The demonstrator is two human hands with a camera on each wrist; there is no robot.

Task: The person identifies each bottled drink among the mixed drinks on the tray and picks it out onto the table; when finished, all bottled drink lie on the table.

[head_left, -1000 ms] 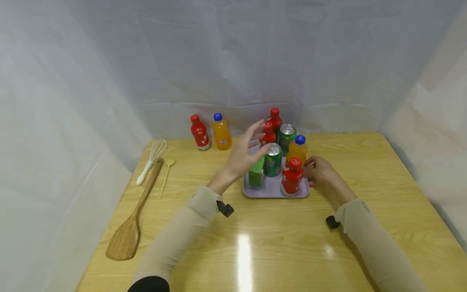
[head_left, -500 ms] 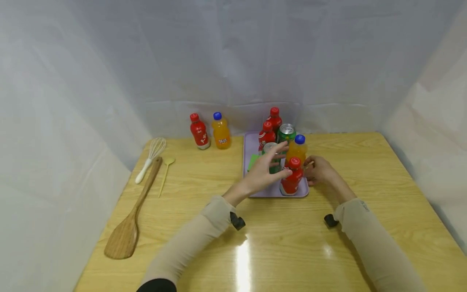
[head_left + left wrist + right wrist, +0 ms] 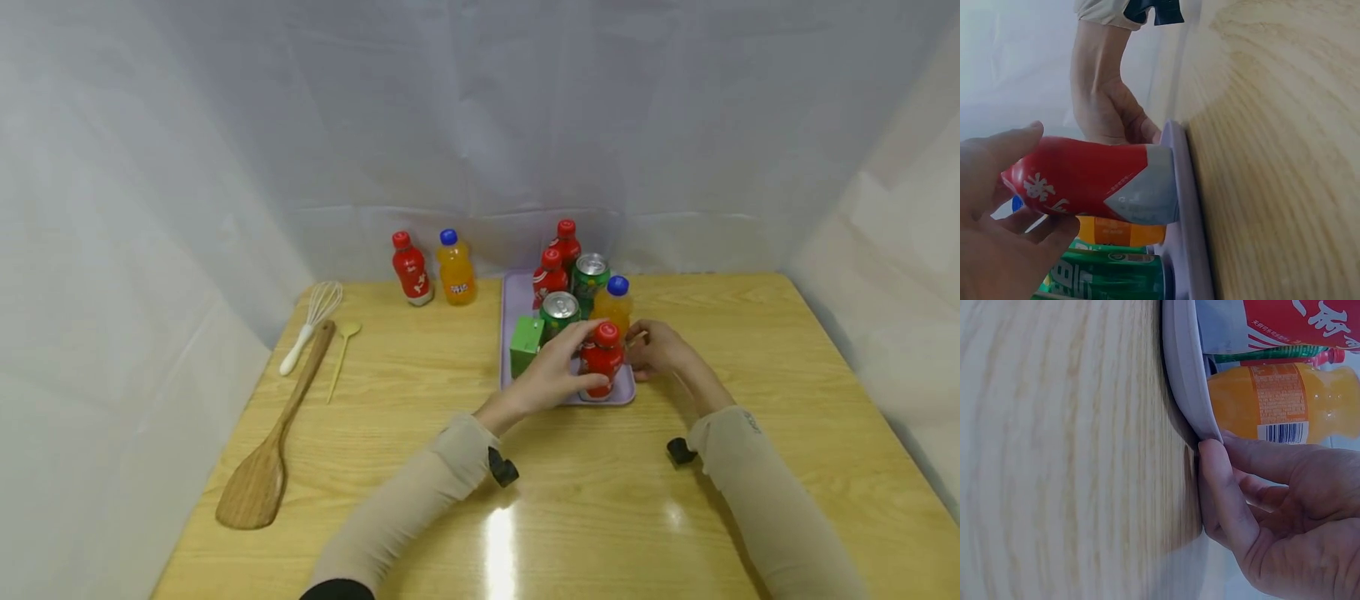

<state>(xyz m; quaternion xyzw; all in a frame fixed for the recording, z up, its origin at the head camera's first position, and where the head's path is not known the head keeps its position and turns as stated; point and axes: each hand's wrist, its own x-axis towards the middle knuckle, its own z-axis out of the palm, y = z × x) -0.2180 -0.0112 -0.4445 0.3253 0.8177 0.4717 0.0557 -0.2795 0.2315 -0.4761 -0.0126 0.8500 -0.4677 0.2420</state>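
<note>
On the lilac tray (image 3: pixel 512 293) stands a red bottle (image 3: pixel 602 358) at its front right corner. My left hand (image 3: pixel 547 375) has its thumb and fingers round that bottle's upper part; in the left wrist view the bottle's white base (image 3: pixel 1150 187) sits on the tray. At the right edge my right hand (image 3: pixel 660 348) pinches the tray's rim (image 3: pixel 1188 369) between thumb and fingers, beside an orange drink bottle (image 3: pixel 1279 400). Behind the left hand are a green carton (image 3: pixel 527 337) and a green can (image 3: pixel 559 307); another can (image 3: pixel 591 279) and two red bottles (image 3: pixel 550 282) stand farther back.
Left of the tray, at the table's back edge, are another red bottle (image 3: pixel 412 271) and an orange bottle (image 3: pixel 457 273). A whisk (image 3: pixel 315 312), a yellow spoon (image 3: pixel 343 346) and a wooden turner (image 3: pixel 255 487) lie at the left. White sheeting (image 3: pixel 480 125) hangs behind the table.
My left hand has come rightward and down, from above the carton and cans to the front red bottle, and closed round it. The right hand has stayed at the tray's rim.
</note>
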